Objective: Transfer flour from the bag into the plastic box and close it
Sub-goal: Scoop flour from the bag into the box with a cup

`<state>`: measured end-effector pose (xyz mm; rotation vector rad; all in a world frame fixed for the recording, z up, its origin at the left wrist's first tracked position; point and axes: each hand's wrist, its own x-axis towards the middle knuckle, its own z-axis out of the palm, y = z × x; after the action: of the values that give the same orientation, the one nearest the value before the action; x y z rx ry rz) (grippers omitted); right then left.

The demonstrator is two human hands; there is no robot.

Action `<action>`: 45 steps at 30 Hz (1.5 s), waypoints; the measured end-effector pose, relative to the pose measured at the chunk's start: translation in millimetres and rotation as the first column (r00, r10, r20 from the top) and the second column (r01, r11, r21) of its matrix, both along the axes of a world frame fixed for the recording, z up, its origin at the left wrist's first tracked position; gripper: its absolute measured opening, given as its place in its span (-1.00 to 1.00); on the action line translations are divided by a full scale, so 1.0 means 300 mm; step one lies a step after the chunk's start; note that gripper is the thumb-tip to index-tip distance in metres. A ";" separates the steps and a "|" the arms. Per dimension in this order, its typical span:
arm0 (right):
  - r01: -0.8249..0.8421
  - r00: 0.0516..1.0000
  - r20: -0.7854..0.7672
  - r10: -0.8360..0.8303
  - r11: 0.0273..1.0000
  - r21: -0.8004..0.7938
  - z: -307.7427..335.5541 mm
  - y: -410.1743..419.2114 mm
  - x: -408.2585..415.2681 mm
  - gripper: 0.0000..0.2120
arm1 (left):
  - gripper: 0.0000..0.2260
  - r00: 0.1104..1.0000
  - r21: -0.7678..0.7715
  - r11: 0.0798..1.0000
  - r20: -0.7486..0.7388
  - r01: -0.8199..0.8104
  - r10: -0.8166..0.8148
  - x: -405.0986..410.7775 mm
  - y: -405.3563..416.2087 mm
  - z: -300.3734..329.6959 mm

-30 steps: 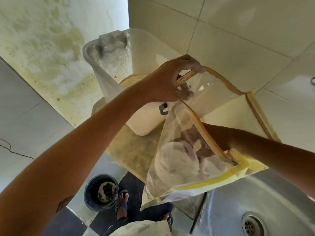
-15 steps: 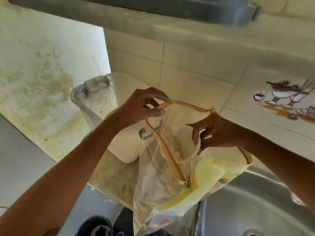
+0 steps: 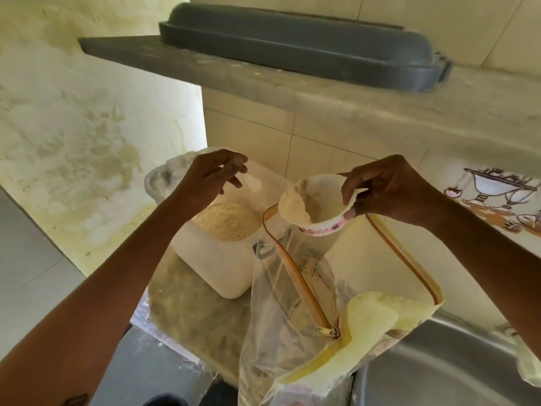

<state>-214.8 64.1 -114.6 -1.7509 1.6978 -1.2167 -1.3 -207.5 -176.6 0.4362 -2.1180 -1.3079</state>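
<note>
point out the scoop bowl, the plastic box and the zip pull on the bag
scoop bowl [image 3: 317,227]: head view, on its patterned outer wall
plastic box [image 3: 216,271]: head view, on its pale front wall
zip pull [image 3: 325,330]: head view, on the metal tab at the bag's corner

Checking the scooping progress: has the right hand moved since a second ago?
Yes. The right hand has come up out of the bag and now holds a small bowl of flour above its opening, beside the plastic box.

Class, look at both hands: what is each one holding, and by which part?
The right hand pinches the small bowl of flour by its rim. The left hand holds nothing.
</note>
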 end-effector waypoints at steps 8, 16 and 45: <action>0.117 0.990 -0.076 -0.115 0.993 0.021 -0.030 -0.260 0.097 -0.80 | -0.81 0.986 -0.025 0.986 -0.037 -0.162 0.161 0.090 -0.058 -0.024; 0.223 0.801 -0.596 -0.061 0.953 0.203 -0.062 -0.490 0.161 -0.72 | -0.79 0.978 -0.065 0.977 -0.063 -0.205 0.201 0.198 -0.148 -0.036; 0.422 -0.355 -0.814 0.459 0.856 0.298 0.019 -0.622 0.433 -0.84 | -0.78 0.997 -0.127 0.991 -0.078 -0.032 0.023 0.289 -0.310 -0.084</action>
<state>-84.9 -122.4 -109.0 -2.3199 2.1365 1.7135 85.3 -300.6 -201.7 0.3546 -2.1107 -1.1467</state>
